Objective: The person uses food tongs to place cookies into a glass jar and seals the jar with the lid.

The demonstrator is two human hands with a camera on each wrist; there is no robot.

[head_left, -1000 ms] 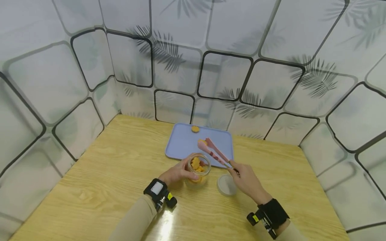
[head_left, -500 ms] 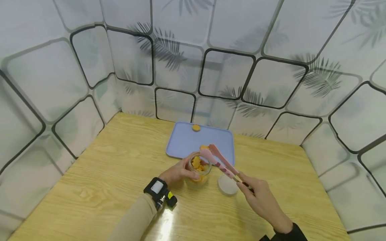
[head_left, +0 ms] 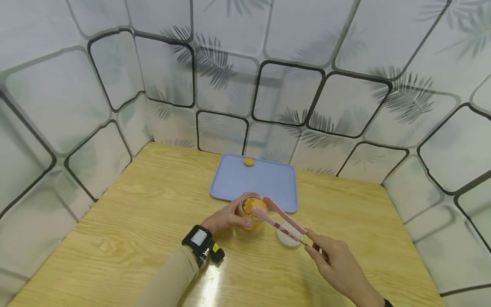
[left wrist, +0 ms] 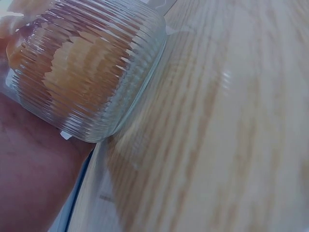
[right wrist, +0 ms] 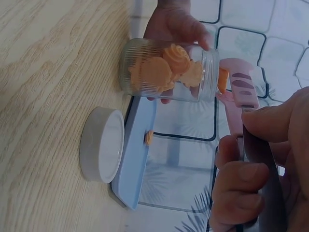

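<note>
My left hand [head_left: 222,221] grips a ribbed clear glass jar [right wrist: 126,72] standing on the table, its mouth uncovered. Inside it are several orange-yellow cookies [right wrist: 153,72], some with a swirled or scalloped shape. With my right hand [head_left: 339,261] I hold pink tongs [head_left: 285,215] by their dark handle. Their tips are right at the jar's mouth, and the right wrist view shows one cookie [right wrist: 222,80] between them. Part of the left hand is hidden behind the jar in that view.
Behind the jar lies a blue tray [head_left: 226,183] with a single cookie [head_left: 249,161] near its far edge. A round white lid [right wrist: 112,145] rests on the wooden table [head_left: 126,230] right of the jar. Patterned curtains [head_left: 226,85] enclose the table's back and sides.
The tongs, carrying a cookie, have moved from above the tray toward me and down to the jar's mouth. My right hand has shifted right and nearer. The left hand stays on the jar.
</note>
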